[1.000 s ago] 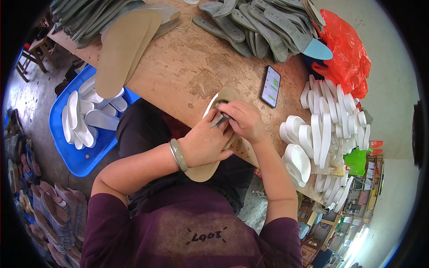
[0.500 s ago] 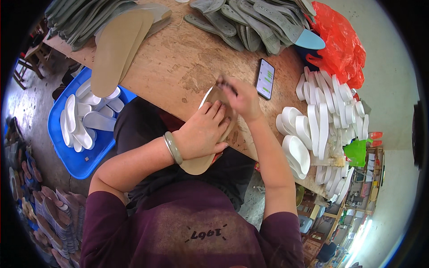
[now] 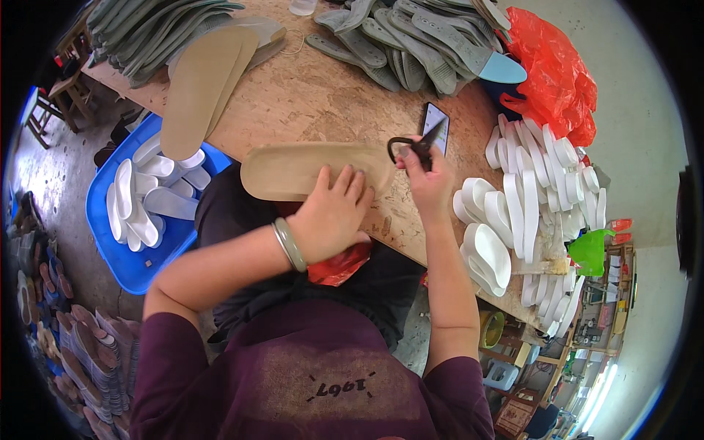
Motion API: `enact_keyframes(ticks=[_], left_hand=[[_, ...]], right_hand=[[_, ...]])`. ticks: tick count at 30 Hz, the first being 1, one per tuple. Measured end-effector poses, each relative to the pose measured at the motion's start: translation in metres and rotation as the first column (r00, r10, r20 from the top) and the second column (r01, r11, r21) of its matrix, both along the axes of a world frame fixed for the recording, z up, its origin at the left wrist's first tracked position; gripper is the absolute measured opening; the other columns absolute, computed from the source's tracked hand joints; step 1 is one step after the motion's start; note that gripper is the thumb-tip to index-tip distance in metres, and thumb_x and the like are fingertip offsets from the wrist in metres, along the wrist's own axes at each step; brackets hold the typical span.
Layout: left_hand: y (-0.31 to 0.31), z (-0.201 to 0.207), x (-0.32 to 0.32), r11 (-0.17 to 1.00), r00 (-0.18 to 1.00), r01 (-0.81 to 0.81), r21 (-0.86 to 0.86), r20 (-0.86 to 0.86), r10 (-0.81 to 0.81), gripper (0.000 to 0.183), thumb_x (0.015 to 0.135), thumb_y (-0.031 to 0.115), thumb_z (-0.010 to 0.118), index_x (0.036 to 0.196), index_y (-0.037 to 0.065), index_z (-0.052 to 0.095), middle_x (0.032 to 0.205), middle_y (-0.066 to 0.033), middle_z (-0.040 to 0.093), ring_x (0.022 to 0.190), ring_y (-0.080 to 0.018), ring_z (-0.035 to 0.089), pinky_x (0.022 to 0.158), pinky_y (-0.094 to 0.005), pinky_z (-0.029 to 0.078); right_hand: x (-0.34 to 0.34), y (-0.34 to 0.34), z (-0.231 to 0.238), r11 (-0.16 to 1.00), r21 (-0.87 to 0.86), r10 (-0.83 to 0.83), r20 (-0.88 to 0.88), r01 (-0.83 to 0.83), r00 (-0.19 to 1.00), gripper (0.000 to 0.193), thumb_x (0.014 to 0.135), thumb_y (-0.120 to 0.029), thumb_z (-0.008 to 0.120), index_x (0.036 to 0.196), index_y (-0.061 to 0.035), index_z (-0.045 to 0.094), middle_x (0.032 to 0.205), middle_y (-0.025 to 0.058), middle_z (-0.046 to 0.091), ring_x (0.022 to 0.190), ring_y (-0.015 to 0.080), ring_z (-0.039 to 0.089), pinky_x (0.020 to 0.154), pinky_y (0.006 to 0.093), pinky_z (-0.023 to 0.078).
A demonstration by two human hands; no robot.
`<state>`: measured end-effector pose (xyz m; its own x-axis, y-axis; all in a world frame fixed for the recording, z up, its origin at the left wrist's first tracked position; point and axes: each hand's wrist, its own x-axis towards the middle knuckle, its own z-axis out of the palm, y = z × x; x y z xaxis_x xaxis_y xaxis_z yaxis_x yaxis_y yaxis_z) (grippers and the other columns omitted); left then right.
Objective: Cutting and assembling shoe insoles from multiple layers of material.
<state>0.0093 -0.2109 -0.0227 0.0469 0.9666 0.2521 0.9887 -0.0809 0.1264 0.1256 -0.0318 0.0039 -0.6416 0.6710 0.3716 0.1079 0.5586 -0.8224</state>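
A tan insole (image 3: 293, 170) lies sideways across the table's near edge, its toe or heel end pointing left. My left hand (image 3: 330, 209) rests on it with fingers stretched over its lower edge and thumb apart. My left palm hides part of that edge. Black-handled scissors (image 3: 419, 148) are gripped in my right hand (image 3: 431, 183), raised just right of the insole's right end. Their dark blades point up and to the right, in front of a phone (image 3: 434, 123). Below my left hand, red plastic (image 3: 341, 265) shows on my lap.
Grey soles (image 3: 418, 44) are heaped at the back, with more stacked (image 3: 143, 37) at far left beside tan insoles (image 3: 202, 84). White soles (image 3: 528, 176) stand along the right side near a red bag (image 3: 550, 73). A blue tub (image 3: 103, 213) of white soles sits left.
The insole has turned from pointing away from me to lying sideways. My right hand has moved right, off the insole's tip, and the scissors now show plainly. My left hand stays on the insole.
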Motion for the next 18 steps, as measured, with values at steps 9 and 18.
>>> enact_keyframes(ticks=[9,18], left_hand=[[0.003,-0.019,0.019,0.982,0.997,-0.074,0.171,0.022,0.071,0.084,0.079,0.06,0.066,0.138,0.001,0.05,0.141,-0.0205,0.051,0.137,-0.0355,0.042,0.113,-0.0468,0.032],[-0.001,-0.019,0.015,0.986,0.999,-0.048,0.161,0.004,0.048,0.081,0.076,0.055,0.071,0.136,0.004,0.051,0.141,-0.0181,0.051,0.137,-0.033,0.043,0.111,-0.0453,0.034]], right_hand=[[-0.018,0.023,-0.016,0.895,0.425,0.028,0.246,-0.134,0.969,0.024,0.088,-0.007,0.071,0.112,-0.0049,0.069,0.088,0.0145,0.071,0.076,0.0297,0.07,0.067,0.0365,0.056],[-0.009,0.003,-0.016,0.741,0.616,0.12,0.267,-0.266,0.956,0.023,0.087,-0.005,0.07,0.11,-0.0097,0.069,0.098,0.0114,0.071,0.078,0.0273,0.07,0.066,0.0317,0.056]])
